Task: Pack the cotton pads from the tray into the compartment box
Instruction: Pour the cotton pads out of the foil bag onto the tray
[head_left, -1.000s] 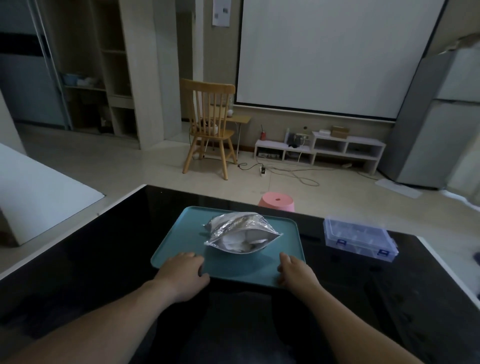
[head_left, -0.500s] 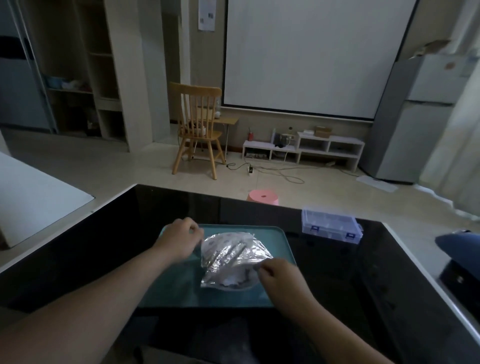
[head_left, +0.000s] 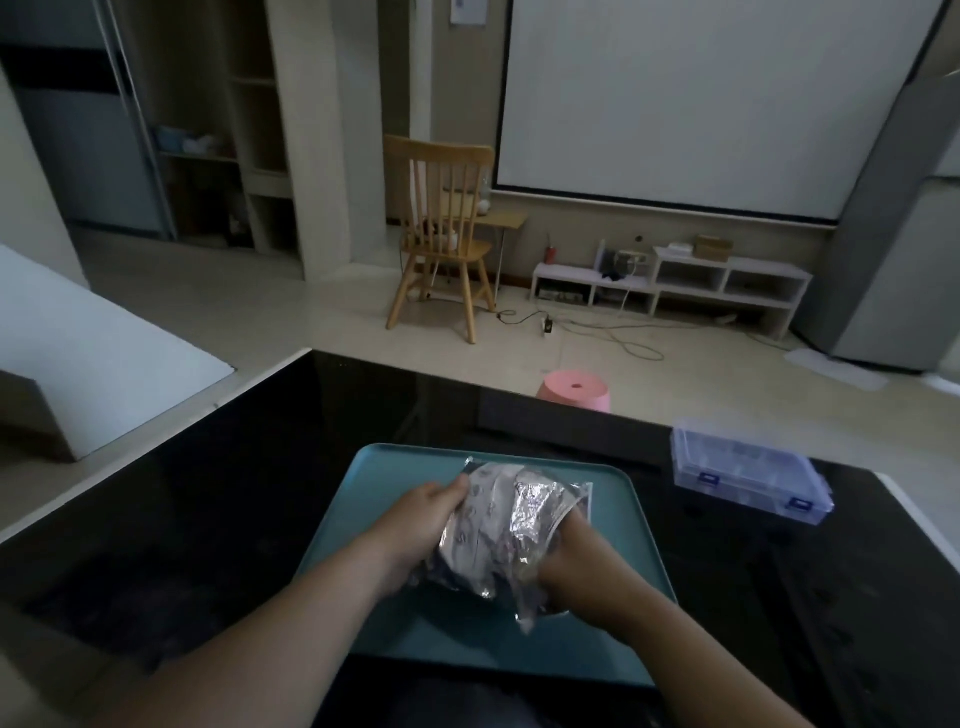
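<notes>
A person's left hand (head_left: 418, 525) and right hand (head_left: 579, 569) curl their fingers around a shiny bag of cotton pads (head_left: 501, 519) over a teal tray (head_left: 387, 470); the compartment box (head_left: 748, 475) lies beyond the right fingers.

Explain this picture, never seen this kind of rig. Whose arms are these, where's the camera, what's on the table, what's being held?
There is no robot: these are a person's two bare hands, filmed by one wide-angle camera worn on the head, looking forward and down. On the black table lies a teal tray. To its right, apart from it, stands a clear compartment box with blue latches, lid down. The left hand and the right hand both grip a shiny plastic bag over the tray. Its whitish contents are probably the cotton pads. Beyond the table is just the room.
</notes>
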